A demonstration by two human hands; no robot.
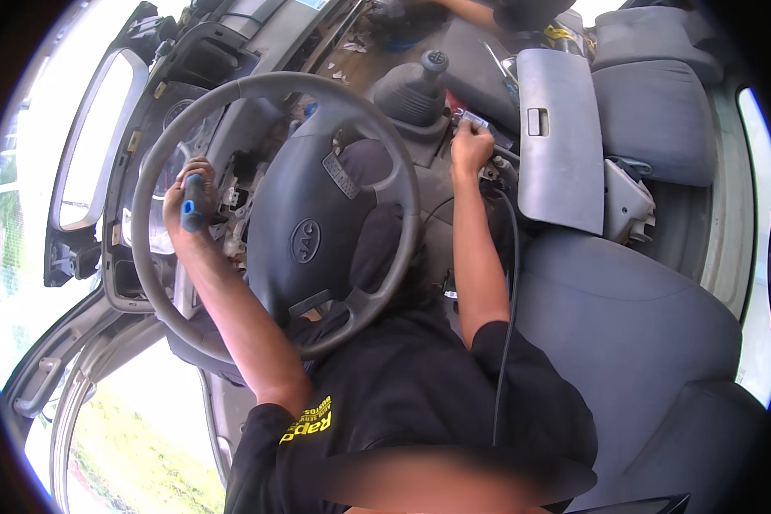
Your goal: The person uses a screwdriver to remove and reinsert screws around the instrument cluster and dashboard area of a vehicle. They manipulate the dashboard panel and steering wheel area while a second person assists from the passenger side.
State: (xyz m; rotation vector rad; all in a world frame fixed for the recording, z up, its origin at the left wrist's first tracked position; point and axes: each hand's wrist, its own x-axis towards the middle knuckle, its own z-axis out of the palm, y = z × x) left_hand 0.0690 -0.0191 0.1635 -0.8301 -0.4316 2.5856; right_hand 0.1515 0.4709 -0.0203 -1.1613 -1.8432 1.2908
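My left hand (190,184) is closed around a dark handle with blue parts, which looks like a screwdriver (194,206); its far end is hidden. This hand is at the left part of the grey steering wheel (236,87), near the instrument opening in the stripped dashboard. Out to the right, my right hand (471,150) pinches a small silvery, light-coloured piece (471,118), too small to name. Just beyond that hand stands the gear lever (434,64) with its ribbed dark boot (409,96).
A loose grey glovebox panel (565,163) lies across the seats at the right. Beside it is a pale bracket-like part (630,201). A thin black cable (514,283) runs down by my right arm. Grey seats (625,317) fill the right side. Another person's arm (467,10) shows at the top.
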